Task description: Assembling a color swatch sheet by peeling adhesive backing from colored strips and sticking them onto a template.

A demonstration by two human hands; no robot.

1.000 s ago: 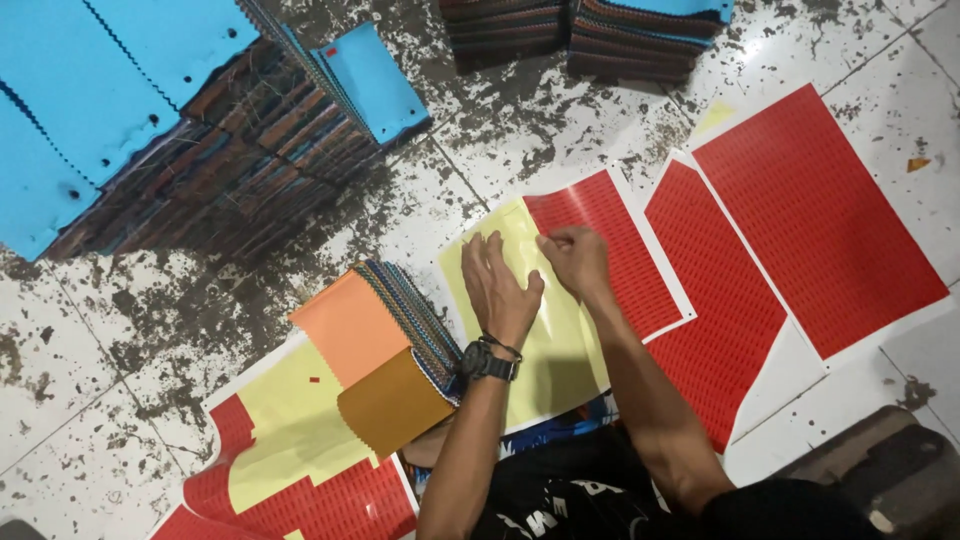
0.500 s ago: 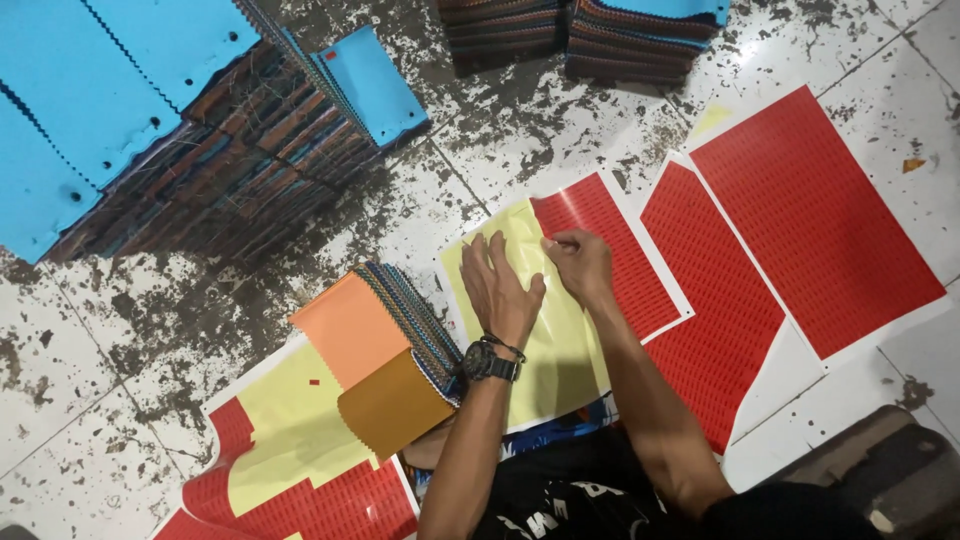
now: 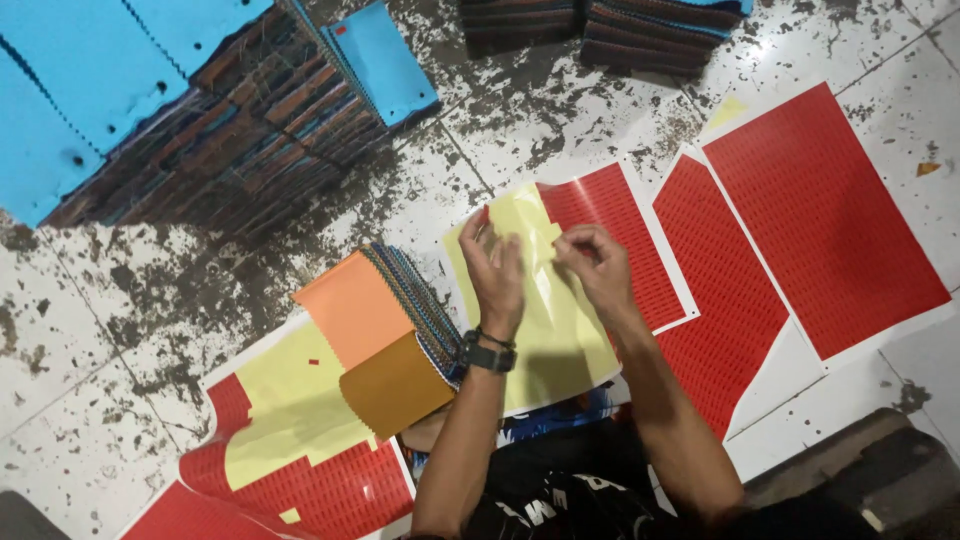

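Step in hand: seemingly peeling red stickers off the yellow-backed sticker sheet (image 3: 545,330), which lies on the floor just in front of the person.
Left hand (image 3: 495,270): raised over the sheet, fingers loosely spread; whether its grip holds anything, I cannot tell.
Right hand (image 3: 595,265): fingertips pinched narrow near the sheet's red part; what they hold is too small to tell.
Beside: fanned swatch book (image 3: 385,330) at the sheet's left edge.
Next move calls for: a fine pinch, steady sheet.

We find both hands, the left hand (image 3: 497,268) and right hand (image 3: 597,265), over the sticker sheet (image 3: 560,330) lying on the floor (image 3: 120,330). Left of it sits a swatch book (image 3: 385,335) (partly resting on another sheet (image 3: 290,430)). Two larger sheets (image 3: 820,220) lie right, and stacked bundles (image 3: 200,110) far left.
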